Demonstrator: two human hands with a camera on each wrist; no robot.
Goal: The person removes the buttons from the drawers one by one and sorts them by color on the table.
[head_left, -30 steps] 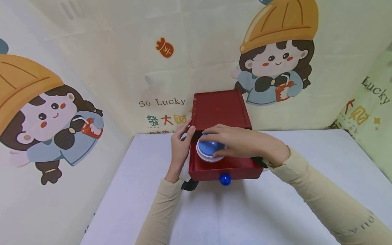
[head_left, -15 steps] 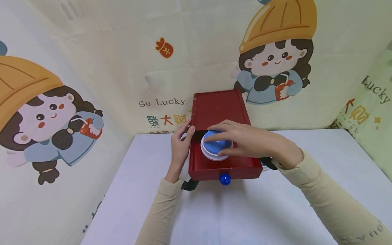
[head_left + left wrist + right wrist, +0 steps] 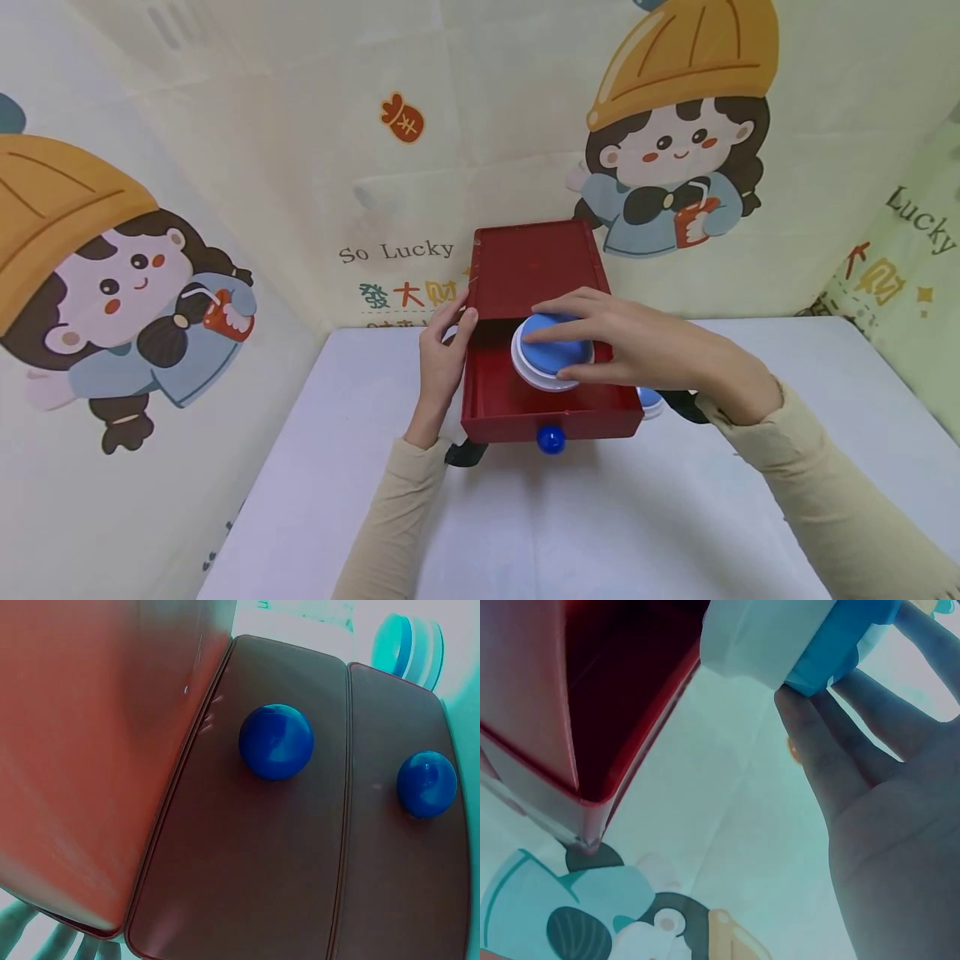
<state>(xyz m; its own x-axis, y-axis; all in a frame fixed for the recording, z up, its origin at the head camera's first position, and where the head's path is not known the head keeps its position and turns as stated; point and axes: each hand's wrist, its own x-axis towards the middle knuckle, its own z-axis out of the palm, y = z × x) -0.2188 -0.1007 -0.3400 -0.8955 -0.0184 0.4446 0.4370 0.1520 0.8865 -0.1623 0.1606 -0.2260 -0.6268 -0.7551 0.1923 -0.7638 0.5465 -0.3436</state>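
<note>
A red box (image 3: 536,262) stands at the back of the white table (image 3: 600,517), its lower drawer (image 3: 517,412) pulled out, with a blue knob (image 3: 551,439) on the front. My right hand (image 3: 577,337) grips a round white container with a blue lid (image 3: 551,360) from above, held over the drawer's right half. In the right wrist view the container (image 3: 795,637) sits against my fingers (image 3: 870,742), above the drawer (image 3: 607,712). My left hand (image 3: 444,346) rests flat against the box's left side. The left wrist view shows two drawer fronts, each with a blue knob (image 3: 276,742).
A second blue-and-white container (image 3: 649,402) lies on the table just right of the drawer, partly behind my right wrist; it also shows as the container (image 3: 409,645) in the left wrist view. Cartoon-printed walls (image 3: 225,208) close in the back and both sides.
My right hand has lifted the blue-lidded container up and to the right, out of the drawer's left-centre. The left hand and the box have stayed put.
</note>
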